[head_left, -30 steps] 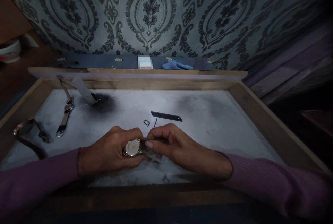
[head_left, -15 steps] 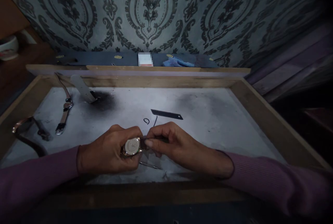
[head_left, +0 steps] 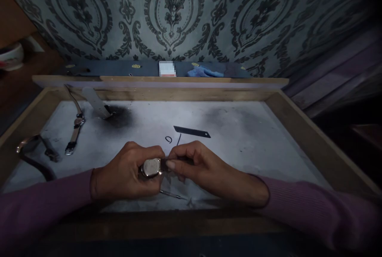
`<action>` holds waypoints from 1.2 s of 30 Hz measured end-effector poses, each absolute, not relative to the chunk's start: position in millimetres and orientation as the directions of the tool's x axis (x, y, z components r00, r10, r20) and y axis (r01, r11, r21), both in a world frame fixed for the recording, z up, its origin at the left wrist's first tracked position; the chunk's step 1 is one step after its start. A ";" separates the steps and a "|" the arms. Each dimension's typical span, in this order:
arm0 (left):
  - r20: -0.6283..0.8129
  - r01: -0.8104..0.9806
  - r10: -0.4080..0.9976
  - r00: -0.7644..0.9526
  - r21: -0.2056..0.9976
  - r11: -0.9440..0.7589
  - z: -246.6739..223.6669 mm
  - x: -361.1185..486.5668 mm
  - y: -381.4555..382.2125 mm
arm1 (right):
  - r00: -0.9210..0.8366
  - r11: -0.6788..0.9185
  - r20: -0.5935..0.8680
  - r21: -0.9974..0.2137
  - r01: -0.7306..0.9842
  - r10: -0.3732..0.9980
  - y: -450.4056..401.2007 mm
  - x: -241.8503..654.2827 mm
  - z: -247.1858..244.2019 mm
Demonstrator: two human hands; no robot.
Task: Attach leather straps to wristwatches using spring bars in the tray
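Observation:
My left hand [head_left: 131,171] is closed around a wristwatch [head_left: 151,167], its round metal case back facing up. At the right side of the case, my right hand [head_left: 198,165] pinches a short dark watch strap [head_left: 164,164] between thumb and fingers. The strap meets the case between the two hands; whether it is fastened there I cannot tell. Just below lies a thin metal tool [head_left: 173,195], its left end hidden by my left hand. Beyond my fingers are a dark blade [head_left: 191,131], a small black loop [head_left: 168,139] and a thin dark stick [head_left: 178,139].
On the left of the wooden tray [head_left: 185,94] lie a second watch [head_left: 78,121] and a curved dark-strapped watch [head_left: 32,157]. A pale strap-like strip [head_left: 97,102] leans at the back left. Behind the rim are a blue cloth [head_left: 204,71] and a small white box [head_left: 167,69].
The view has shifted slightly. Both hands keep their hold on the watch and strap, with the case tilted a little differently and its back reflecting more light.

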State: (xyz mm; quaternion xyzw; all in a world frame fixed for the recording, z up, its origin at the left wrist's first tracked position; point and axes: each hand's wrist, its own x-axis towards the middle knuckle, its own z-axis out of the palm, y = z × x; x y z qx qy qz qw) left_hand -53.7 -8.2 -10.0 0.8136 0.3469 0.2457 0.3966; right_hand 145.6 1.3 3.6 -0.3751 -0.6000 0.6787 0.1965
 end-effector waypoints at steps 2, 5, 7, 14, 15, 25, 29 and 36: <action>0.116 0.380 0.759 0.640 0.812 -0.444 -9.2 -54.3 -7.7 | -0.638 -0.207 -0.280 -0.960 0.190 0.717 1.7 146.0 3.9; 0.095 0.416 0.754 0.650 0.786 -0.457 -7.7 -55.4 -7.2 | -0.634 -0.219 -0.297 -0.955 0.201 0.714 2.6 146.7 3.8; 0.071 0.433 0.746 0.662 0.776 -0.458 -6.1 -55.5 -6.9 | -0.633 -0.220 -0.297 -0.955 0.199 0.715 2.9 147.3 3.2; 0.005 0.459 0.715 0.699 0.764 -0.454 2.3 -54.8 -2.3 | -0.629 -0.209 -0.282 -0.960 0.189 0.725 3.8 148.6 1.5; -0.014 0.467 0.707 0.707 0.760 -0.452 3.3 -55.5 -1.5 | -0.627 -0.209 -0.280 -0.960 0.187 0.727 4.2 148.6 1.6; -0.190 0.488 0.720 0.667 0.842 -0.231 8.9 -56.6 1.8 | -0.624 -0.176 -0.244 -0.970 0.170 0.742 4.7 146.8 -1.1; -0.188 0.464 0.749 0.636 0.868 -0.177 4.7 -52.9 0.2 | -0.635 -0.191 -0.240 -0.971 0.146 0.734 2.0 145.5 0.1; -0.162 0.439 0.779 0.606 0.884 -0.158 2.3 -53.8 -2.3 | -0.628 -0.176 -0.227 -0.974 0.144 0.744 -0.4 144.8 1.0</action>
